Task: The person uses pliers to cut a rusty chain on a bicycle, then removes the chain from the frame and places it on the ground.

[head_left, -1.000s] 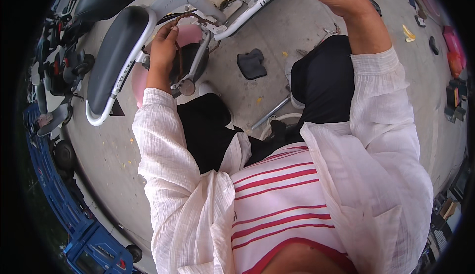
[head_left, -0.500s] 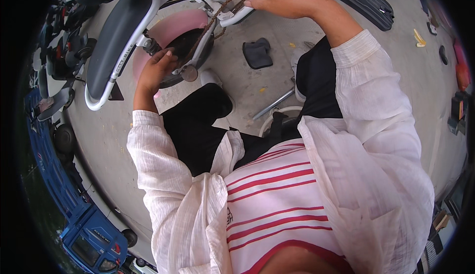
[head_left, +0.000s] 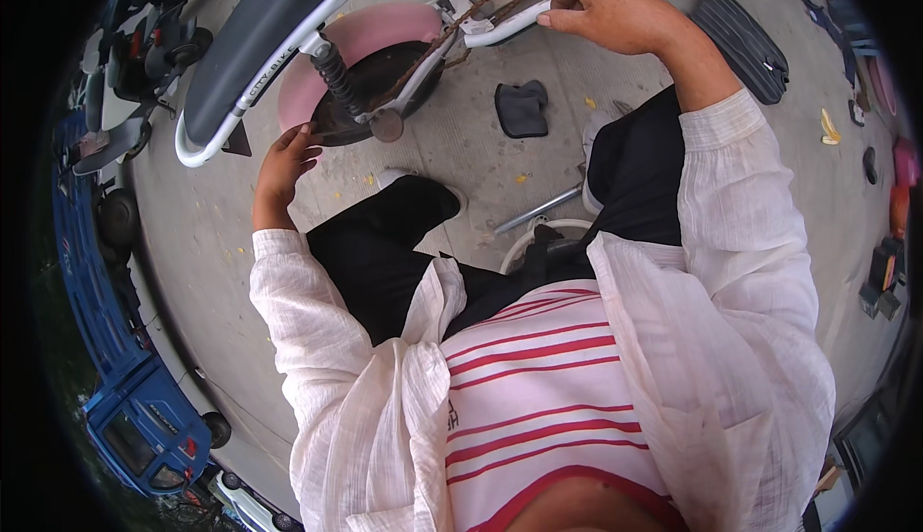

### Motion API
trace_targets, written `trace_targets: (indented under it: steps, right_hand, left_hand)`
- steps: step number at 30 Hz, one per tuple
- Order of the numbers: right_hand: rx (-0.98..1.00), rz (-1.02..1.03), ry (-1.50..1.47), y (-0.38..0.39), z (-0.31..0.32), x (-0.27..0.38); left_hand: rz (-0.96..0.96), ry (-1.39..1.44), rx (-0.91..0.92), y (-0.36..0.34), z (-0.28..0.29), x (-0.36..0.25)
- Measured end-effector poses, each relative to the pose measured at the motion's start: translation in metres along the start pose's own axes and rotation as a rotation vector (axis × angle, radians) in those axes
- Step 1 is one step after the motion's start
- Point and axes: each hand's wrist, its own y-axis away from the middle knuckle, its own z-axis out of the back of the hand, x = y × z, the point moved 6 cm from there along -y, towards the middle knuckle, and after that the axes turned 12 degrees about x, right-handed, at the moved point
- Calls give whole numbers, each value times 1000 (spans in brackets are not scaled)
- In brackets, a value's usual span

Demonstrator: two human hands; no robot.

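Observation:
A small bike with a white frame stands in front of me, its long black seat (head_left: 264,37) at the upper left. Below the seat are a pink fender (head_left: 370,27), a black wheel (head_left: 389,73) and a dark coil spring (head_left: 336,75). My left hand (head_left: 286,169) is at the wheel's lower left edge, fingers slightly apart, fingertips touching or very near the rim. My right hand (head_left: 615,15) lies over the white frame tube (head_left: 519,24), fingers curled on it and thumb along its near side. A brown rusty chain (head_left: 490,0) hangs loose beside the tube.
On the concrete floor lie a dark curved pad (head_left: 522,109), a metal tube (head_left: 538,208) near my feet, and a ribbed black panel (head_left: 740,40) to the right. A yellow peel-like scrap (head_left: 829,128) is farther right. A blue truck (head_left: 144,426) stands at the left, below other parked bikes (head_left: 144,51).
My left hand has moved away from the spring, left to the wheel's edge, uncovering the spring. My right hand sits farther right along the tube. The whole view has shifted slightly.

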Motion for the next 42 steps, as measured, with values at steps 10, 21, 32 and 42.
trace_targets:
  steps: [10, 21, 32, 42]
  right_hand:
    - [122, -15, 64, -15, -10, 13]
    - [114, -13, 86, -15, -12, 20]
    - [112, -57, 31, -3, -11, 21]
    - [116, -161, 107, 0, -5, -1]
  left_hand:
    - [-71, -78, 11, 32, 4, -19]
    - [44, -213, 127, 13, -61, 22]
    - [208, 410, 108, -67, -186, 96]
    - [-458, -689, -262, -137, -162, -11]
